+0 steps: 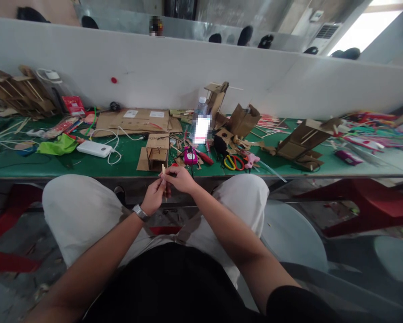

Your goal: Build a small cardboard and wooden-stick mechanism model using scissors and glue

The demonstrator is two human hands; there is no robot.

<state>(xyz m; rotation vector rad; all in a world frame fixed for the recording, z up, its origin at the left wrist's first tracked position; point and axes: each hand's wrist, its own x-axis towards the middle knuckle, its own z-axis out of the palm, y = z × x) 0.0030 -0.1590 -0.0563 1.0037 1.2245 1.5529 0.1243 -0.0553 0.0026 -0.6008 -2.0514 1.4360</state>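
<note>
Thin wooden sticks (pixel 163 169) stand roughly upright between my hands, just in front of the table edge and above my lap. My left hand (pixel 154 194), with a watch on its wrist, is closed around them. From the other side, the fingers of my right hand (pixel 179 178) pinch the same sticks near the top. How many sticks there are is hard to make out, as fingers cover their middle. Directly beyond my hands, a small cardboard box structure (pixel 158 152) sits on the green table (pixel 127 168).
Scissors (pixel 234 162), a red-handled screwdriver (pixel 206 158), a pink glue gun (pixel 251 160) and a bottle (pixel 201 107) lie or stand ahead. Left is a white power bank (pixel 94 149) with cables. Cardboard models (pixel 304 141) stand right; a red stool (pixel 366 202) is below.
</note>
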